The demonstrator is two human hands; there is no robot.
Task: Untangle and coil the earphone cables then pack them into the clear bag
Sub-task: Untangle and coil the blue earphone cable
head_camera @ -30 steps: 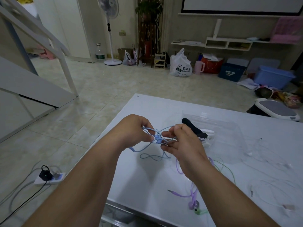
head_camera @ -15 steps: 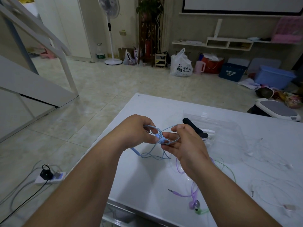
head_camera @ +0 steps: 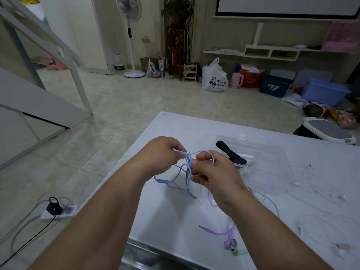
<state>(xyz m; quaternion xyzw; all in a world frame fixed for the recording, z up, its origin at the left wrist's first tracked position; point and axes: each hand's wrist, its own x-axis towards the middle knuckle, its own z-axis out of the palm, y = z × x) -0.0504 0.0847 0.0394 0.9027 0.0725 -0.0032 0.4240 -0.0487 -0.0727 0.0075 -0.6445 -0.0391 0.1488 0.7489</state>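
Above the white table (head_camera: 171,215), my left hand (head_camera: 163,155) and my right hand (head_camera: 212,176) both pinch a tangled light-blue earphone cable (head_camera: 180,182). Its loops hang down between the hands and trail onto the table. A clear bag (head_camera: 272,162) lies flat behind my right hand, with a black object (head_camera: 228,152) and white earphones inside or on it. Purple earphones (head_camera: 228,235) and a green cable (head_camera: 269,199) lie loose under my right forearm. White earphone cables (head_camera: 319,221) spread over the right part of the table.
The table's left edge runs diagonally past my left forearm. On the tiled floor to the left lies a power strip (head_camera: 58,210) with cables. A fan, bags and storage boxes stand along the far wall. A grey-topped stool (head_camera: 329,131) sits off the table's far right.
The blue cable's loops now hang lower and longer between my hands. Both hands stay close together on the knot, barely shifted.
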